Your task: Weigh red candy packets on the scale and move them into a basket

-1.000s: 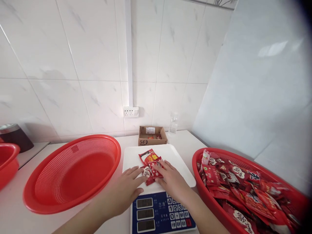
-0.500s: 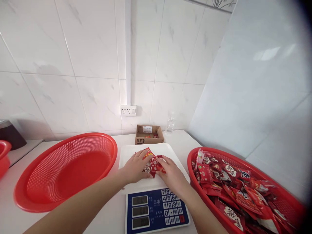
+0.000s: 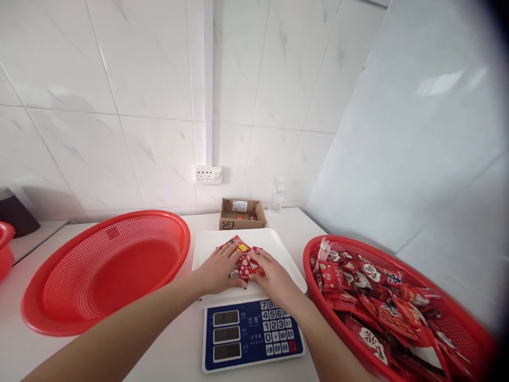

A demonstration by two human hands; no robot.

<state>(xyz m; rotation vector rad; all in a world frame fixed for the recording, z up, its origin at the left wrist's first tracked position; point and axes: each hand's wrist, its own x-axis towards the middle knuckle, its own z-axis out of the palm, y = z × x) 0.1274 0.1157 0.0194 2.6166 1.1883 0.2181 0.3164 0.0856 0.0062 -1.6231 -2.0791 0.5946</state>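
A small pile of red snack packets [image 3: 244, 260] lies on the white tray [image 3: 274, 244] of a blue electronic scale [image 3: 252, 335]. My left hand [image 3: 217, 270] presses against the pile from the left, fingers curled onto the packets. From the right, my right hand [image 3: 274, 276] closes in on the same pile, its fingers on the packets. The two hands cup the pile between them. Part of the pile is hidden under my fingers.
An empty red mesh basket [image 3: 105, 270] sits left of the scale. A red basket [image 3: 401, 313] heaped with several red packets stands to the right. Behind the scale are a small cardboard box [image 3: 242, 213], a water bottle [image 3: 277, 197] and a wall socket [image 3: 208, 174].
My hands went from lying flat near the tray's front to closing round the packets, pushing them together. The view shifted slightly down and left.
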